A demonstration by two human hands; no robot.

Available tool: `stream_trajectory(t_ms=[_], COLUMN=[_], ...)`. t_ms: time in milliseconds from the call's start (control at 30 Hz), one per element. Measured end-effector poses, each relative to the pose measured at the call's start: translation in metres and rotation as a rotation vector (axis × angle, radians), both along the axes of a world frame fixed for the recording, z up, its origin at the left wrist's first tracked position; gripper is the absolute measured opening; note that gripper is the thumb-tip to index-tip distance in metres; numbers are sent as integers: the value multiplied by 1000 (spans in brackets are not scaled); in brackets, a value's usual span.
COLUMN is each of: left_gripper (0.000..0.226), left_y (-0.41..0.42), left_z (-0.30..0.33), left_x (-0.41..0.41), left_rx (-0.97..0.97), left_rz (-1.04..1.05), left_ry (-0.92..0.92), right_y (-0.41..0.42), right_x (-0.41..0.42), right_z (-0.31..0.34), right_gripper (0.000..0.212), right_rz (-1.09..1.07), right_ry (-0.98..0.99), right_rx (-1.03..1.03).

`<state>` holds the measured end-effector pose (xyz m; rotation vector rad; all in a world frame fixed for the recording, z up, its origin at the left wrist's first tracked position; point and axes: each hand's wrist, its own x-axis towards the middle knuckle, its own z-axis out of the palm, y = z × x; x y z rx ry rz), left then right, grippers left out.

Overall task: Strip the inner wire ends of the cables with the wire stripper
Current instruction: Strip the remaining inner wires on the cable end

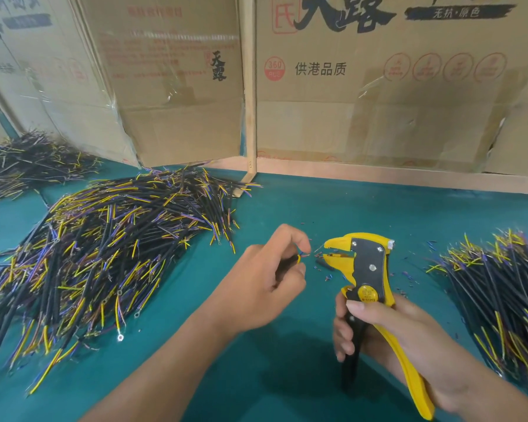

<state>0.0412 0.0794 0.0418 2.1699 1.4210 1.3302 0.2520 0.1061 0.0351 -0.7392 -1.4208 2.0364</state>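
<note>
The left hand [267, 277], at the centre of the frame, pinches one cable [290, 261] between thumb and forefinger, its black sheath running back into the palm and only the short coloured inner wire ends [308, 254] showing past the fingertips. Those ends point right, toward the wire stripper [365, 269], whose yellow jaws stand parted and face left, just beside the wire tips but apart from them. The right hand [387, 336], lower right of centre, grips the stripper's handles, thumb laid across the yellow dial, the handles not squeezed together. The cable's long axis lies roughly level with the jaw mouth, so the coming move looks like a short slide of the ends rightward into the gap; the left hand is the nearer to do it. On the green table [317, 202], a large heap of cables [104, 248] fills the left, a second heap [500, 287] sits at the right edge, and cut insulation bits [328, 277] lie scattered under the jaws
</note>
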Motion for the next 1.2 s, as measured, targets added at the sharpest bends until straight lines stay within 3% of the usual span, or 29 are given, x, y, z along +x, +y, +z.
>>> stream_trajectory(t_ms=[133,700,1033,1200], left_gripper=[17,21,22,25], left_y=[-4,-4,-3,-2], left_z=[2,4,4,1], left_x=[2,2,2,2], left_rx=[-28,-92,-115,-124], left_rz=[-59,-63,-66,-50], left_ry=[35,44,47,72], right_y=[4,11,9,4], right_x=[5,14,12,8], right_z=[-5,-3,-2,-8], right_gripper=[33,39,34,42], right_rz=[85,286,254,190], right_ry=[31,19,-23,-73], right_rx=[-59,-39,-61,-79])
